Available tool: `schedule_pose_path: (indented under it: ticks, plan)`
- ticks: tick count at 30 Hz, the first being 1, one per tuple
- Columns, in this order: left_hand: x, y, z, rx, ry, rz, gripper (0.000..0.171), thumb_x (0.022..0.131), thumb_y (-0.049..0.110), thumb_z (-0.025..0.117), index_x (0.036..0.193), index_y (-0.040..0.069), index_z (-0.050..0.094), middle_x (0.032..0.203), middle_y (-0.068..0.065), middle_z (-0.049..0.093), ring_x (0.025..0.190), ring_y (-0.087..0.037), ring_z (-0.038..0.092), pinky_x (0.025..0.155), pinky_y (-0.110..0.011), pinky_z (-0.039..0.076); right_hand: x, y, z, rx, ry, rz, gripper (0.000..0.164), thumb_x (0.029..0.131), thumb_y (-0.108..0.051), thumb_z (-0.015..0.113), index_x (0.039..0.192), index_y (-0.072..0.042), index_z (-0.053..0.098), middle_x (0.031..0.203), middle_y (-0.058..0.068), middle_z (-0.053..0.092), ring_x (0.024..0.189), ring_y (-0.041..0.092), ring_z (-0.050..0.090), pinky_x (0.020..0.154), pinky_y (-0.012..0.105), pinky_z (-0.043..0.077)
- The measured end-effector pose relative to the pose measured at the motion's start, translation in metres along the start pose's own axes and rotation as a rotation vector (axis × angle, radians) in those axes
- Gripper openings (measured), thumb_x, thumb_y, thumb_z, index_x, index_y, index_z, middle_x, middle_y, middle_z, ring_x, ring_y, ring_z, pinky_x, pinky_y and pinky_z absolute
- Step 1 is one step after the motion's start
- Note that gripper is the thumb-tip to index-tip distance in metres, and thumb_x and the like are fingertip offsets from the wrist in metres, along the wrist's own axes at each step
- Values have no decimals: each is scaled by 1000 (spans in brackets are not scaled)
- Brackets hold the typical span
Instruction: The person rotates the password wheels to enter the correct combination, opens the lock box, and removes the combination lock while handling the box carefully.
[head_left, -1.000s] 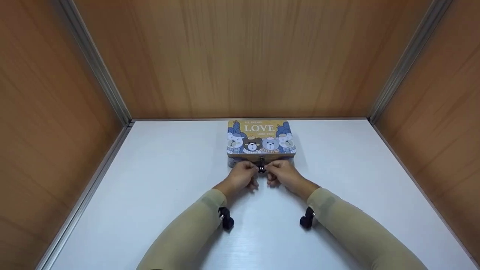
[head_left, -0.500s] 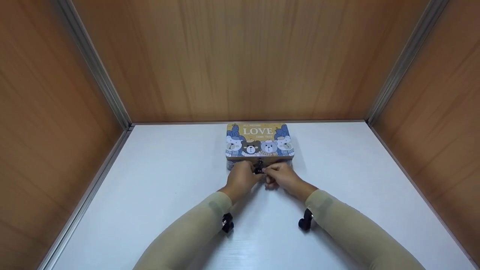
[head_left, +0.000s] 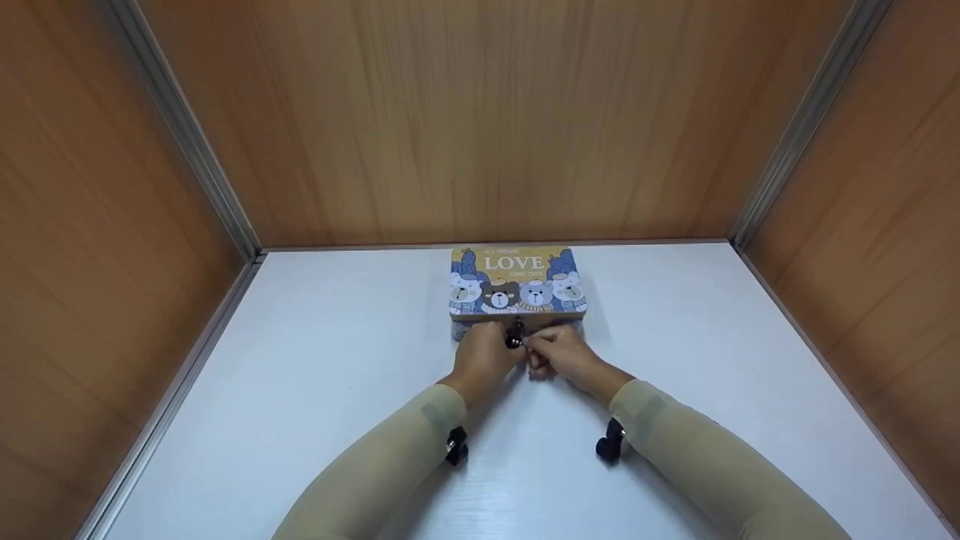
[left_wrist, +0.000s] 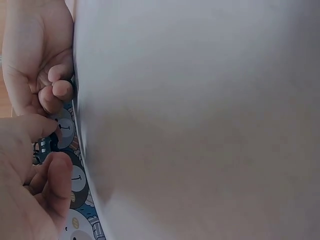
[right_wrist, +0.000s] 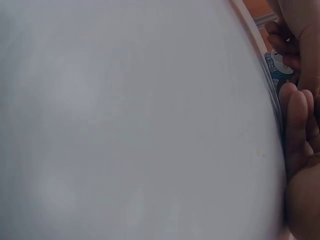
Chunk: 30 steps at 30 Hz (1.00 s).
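Note:
A small black combination padlock (head_left: pixel 514 339) hangs at the front of a tin box (head_left: pixel 517 281) with bears and the word LOVE on its lid. The lid is down. My left hand (head_left: pixel 481 356) holds the padlock from the left; in the left wrist view, its thumb and fingers stand around the padlock (left_wrist: pixel 46 145), whose small dials show. From the right, my right hand (head_left: pixel 566 352) pinches the padlock's edge between thumb and forefinger, the other fingers curled below. In the right wrist view, the right hand (right_wrist: pixel 302 135) hides the padlock.
The tin stands on a white table (head_left: pixel 360 337) near the wooden back wall (head_left: pixel 480 127). Wooden side walls with metal corner strips rise at left and right. A black wrist camera (head_left: pixel 456 446) sits under the left sleeve, another (head_left: pixel 611 441) under the right.
My left hand has turned and shifted right, bringing its thumb under the padlock. The right hand keeps nearly the same place. The tin sits slightly lower in view, along with the whole scene.

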<state>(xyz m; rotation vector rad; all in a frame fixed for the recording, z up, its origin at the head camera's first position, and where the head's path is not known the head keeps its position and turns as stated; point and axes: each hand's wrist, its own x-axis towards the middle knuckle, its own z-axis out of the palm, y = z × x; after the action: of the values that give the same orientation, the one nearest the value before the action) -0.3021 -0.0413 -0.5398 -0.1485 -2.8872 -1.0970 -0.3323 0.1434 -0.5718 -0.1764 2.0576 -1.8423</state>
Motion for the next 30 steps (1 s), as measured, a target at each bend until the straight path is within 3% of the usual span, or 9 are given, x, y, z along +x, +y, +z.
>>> schedule_pose_path:
  ticks: [7,15,18,22,24,27,30]
  plan:
    - [1,-5,0,-7,1,52,37,98,23,91,131,15,76,105,1,80,91,-14,70,80,-30,61,0,0,1,-7,3,-1,28,112,-15,69,87,-7,79,68,2,71,59,13,73,56,24,63]
    - [3,-3,-5,132,-29,108,52,100,16,88,149,15,71,136,-4,81,120,-19,78,108,-36,65,1,1,-1,-46,-2,11,24,112,-17,69,100,-1,83,71,2,71,60,12,72,57,24,62]
    - [4,-2,-7,231,-38,160,42,102,14,85,142,10,74,131,-7,83,114,-22,80,101,-38,67,0,0,-2,-50,-3,14,25,112,-17,69,106,2,84,70,2,71,59,12,72,56,25,62]
    - [6,-2,-9,410,6,299,12,104,9,79,114,3,82,107,-12,85,95,-28,83,83,-44,69,-1,-1,-2,-66,-5,3,26,112,-16,67,111,3,85,71,3,70,60,13,72,55,25,60]
    - [5,-3,-9,483,16,359,9,106,6,75,107,1,82,102,-13,84,92,-29,83,80,-45,70,-1,-1,-1,-75,-6,2,26,112,-15,66,112,3,85,72,3,69,61,14,72,56,26,60]
    - [5,-4,-9,529,-12,395,13,108,3,70,110,1,82,103,-13,83,95,-28,83,85,-41,71,-1,-1,1,-78,-9,9,24,112,-15,67,109,2,84,74,3,71,63,14,73,58,26,62]
    - [6,-4,-10,505,-39,370,13,109,4,70,112,2,82,106,-12,84,97,-27,83,87,-40,70,1,0,3,-70,-11,13,22,110,-13,68,106,2,83,76,3,72,63,14,73,59,26,63]
